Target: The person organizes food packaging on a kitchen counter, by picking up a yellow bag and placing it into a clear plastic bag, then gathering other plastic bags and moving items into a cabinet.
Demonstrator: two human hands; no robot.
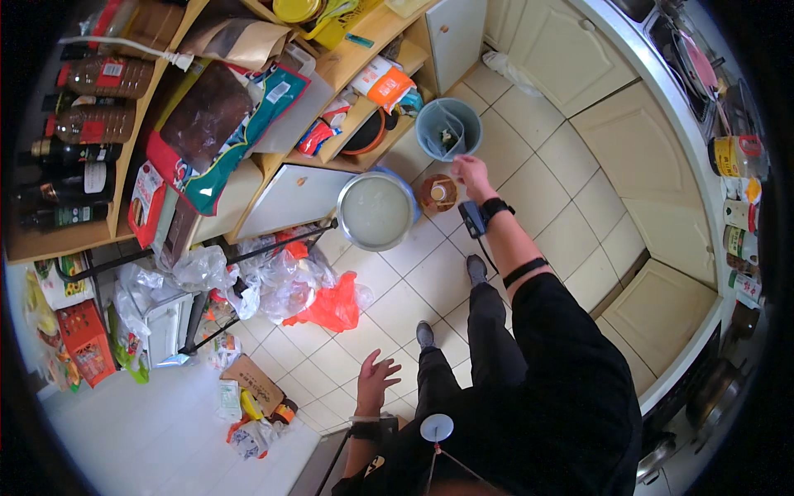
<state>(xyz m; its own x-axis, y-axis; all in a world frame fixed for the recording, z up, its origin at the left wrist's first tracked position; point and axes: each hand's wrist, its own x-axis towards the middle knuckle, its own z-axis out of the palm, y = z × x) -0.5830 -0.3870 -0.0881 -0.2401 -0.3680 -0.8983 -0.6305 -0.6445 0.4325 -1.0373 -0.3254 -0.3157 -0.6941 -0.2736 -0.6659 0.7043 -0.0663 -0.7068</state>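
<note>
My right hand (471, 175) is reached out over the floor, its fingers curled closed. It is beside the rim of a blue-grey bin (426, 136) with a little dark and pale waste inside. Just left of this hand stands a large jug of brown liquid (429, 201) with a light cap; whether the fingers touch it is unclear, and anything inside them is hidden. My left hand (376, 382) hangs in the air near my body, open with the fingers apart and holding nothing. A round metal pot (375, 212) of cloudy liquid sits left of the jug.
A red plastic bag (331, 304) and clear bags lie beside a black metal rack (273, 245) at left. Wooden shelves (136, 132) hold bottles and packages. Cream cabinets (645, 149) and a counter line the right. A cardboard piece (251, 382) lies at lower left.
</note>
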